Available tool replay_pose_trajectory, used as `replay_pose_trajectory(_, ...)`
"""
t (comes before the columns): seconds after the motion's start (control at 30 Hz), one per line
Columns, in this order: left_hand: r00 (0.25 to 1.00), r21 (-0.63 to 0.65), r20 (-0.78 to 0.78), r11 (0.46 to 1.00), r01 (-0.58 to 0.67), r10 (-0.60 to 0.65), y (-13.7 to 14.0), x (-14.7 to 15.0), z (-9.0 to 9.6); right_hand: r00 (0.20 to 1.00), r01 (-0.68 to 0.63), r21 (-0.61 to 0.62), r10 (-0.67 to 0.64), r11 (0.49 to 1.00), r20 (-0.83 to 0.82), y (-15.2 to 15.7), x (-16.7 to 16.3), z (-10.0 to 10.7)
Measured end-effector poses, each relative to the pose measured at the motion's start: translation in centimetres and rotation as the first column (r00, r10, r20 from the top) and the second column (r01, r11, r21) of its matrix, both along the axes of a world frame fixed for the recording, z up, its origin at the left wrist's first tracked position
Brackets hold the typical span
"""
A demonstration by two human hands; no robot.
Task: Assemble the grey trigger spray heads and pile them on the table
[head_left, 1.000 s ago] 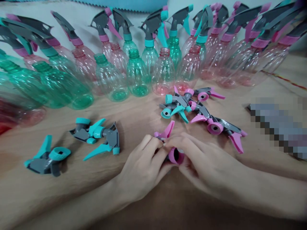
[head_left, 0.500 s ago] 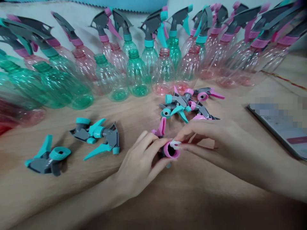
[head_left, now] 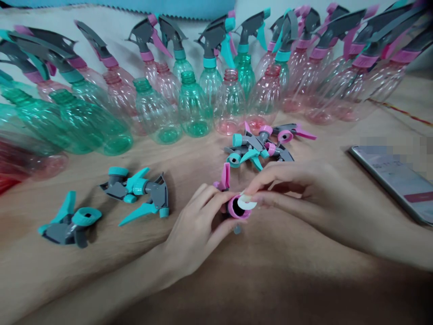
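My left hand (head_left: pixel 199 225) is closed around a grey and pink spray trigger head (head_left: pixel 231 207), its pink collar turned up toward me and its pink lever pointing away. Between thumb and fingertips, my right hand (head_left: pixel 287 189) pinches a white washer (head_left: pixel 247 202), a flat disc with a hole. The washer lies at the collar's mouth and covers part of the dark opening. Just beyond my hands is a pile of pink and teal trigger heads (head_left: pixel 252 146), partly hidden by my right hand. Several teal trigger heads (head_left: pixel 135 186) lie to the left of my left hand.
Along the back stand green bottles (head_left: pixel 195 106) and pink bottles (head_left: pixel 230 101), some open-necked, others fitted with trigger heads. A phone (head_left: pixel 395 180) lies at the right. Behind it runs a twisted red-yellow wire (head_left: pixel 402 113). A blue cloth (head_left: pixel 169 6) hangs at the back.
My right hand has turned the washer flatter over the collar's mouth, so its ring shape shows more. The trigger head in my left hand has shifted slightly left.
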State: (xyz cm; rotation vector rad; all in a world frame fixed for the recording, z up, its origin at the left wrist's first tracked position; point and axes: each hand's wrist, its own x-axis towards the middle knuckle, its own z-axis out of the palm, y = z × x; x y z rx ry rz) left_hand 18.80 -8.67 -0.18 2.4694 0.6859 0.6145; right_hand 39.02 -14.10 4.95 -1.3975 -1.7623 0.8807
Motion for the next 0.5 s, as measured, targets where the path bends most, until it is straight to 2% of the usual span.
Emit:
replay_pose_trajectory(0.1,1.000,-0.011,0.000,1.000,0.007,-0.007,0.0,0.0,0.0,0.999,-0.038,0.030,0.037,0.999,0.030,0.1,-0.3,-0.5)
replay_pose_trajectory(0.3,1.000,-0.029,0.009,1.000,0.004,-0.003,0.2,0.0,-0.2,0.959,-0.111,0.278,0.030,0.954,0.281,0.3,0.0,-0.4)
replay_pose_trajectory(0.5,1.000,-0.054,0.004,0.999,-0.008,0.008,0.0,0.0,-0.2,0.919,-0.192,0.289,0.069,0.938,0.388,0.8,1.1,0.0)
